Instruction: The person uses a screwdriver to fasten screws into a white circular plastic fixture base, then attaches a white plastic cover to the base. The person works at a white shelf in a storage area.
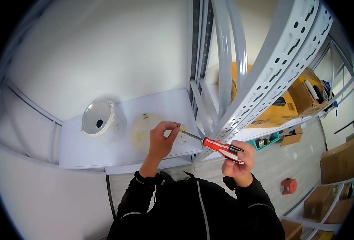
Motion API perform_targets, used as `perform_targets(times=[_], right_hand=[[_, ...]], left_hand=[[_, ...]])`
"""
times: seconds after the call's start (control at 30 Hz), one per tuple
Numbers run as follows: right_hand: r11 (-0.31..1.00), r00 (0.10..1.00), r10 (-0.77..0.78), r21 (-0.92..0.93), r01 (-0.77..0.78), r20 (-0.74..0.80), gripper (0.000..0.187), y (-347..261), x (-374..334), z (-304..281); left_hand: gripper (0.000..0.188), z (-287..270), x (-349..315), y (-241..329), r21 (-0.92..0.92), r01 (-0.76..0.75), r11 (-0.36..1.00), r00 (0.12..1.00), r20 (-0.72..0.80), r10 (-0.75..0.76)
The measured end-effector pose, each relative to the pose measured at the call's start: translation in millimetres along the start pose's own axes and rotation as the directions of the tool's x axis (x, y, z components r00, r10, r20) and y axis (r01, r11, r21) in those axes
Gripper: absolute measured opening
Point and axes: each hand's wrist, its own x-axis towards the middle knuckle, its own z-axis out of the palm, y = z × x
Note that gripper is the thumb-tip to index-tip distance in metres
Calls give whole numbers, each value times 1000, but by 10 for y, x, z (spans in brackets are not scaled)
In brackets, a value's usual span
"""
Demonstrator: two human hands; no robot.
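A screwdriver (pixel 219 147) with a glossy red, black and white handle is clamped in the right hand (pixel 238 161), its thin steel shaft slanting up and left to a small round cream-coloured part (pixel 180 137). That part is pinched at its upper edge by the fingertips of the left hand (pixel 161 138), which is closed on it above a flat, pale yellowish disc (pixel 143 132). Both lie on a smooth white metal shelf (pixel 81 150). A round clear plastic dome with a white rim (pixel 101 121) sits left of the disc. A grey perforated steel upright (pixel 279 64) is seen at right, cardboard boxes (pixel 277 110) beyond it
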Motion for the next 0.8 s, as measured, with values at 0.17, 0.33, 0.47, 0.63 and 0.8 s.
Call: perform_targets(times=[0.17,0.33,0.47,0.63,0.8], right_hand=[[1000,996,16,3,-15,-88,45,18,16,21],[997,988,71,37,-67,-138,44,13,27,56],[993,984,101,80,-90,-145,45,-12,-3,64],[990,986,104,106,-91,-127,46,-35,-28,46],[984,983,124,143,-105,-132,47,-29,-49,51]], left_hand=[[21,-68,-110,127,-197,-133,971,991,-6,134],[23,-75,-133,189,-327,-149,933,989,-52,140],[24,-82,-152,61,-513,-81,855,997,-50,64],[21,-72,-182,-62,-608,-21,794,997,42,58],[21,-48,-173,-44,-655,-56,754,993,40,108]])
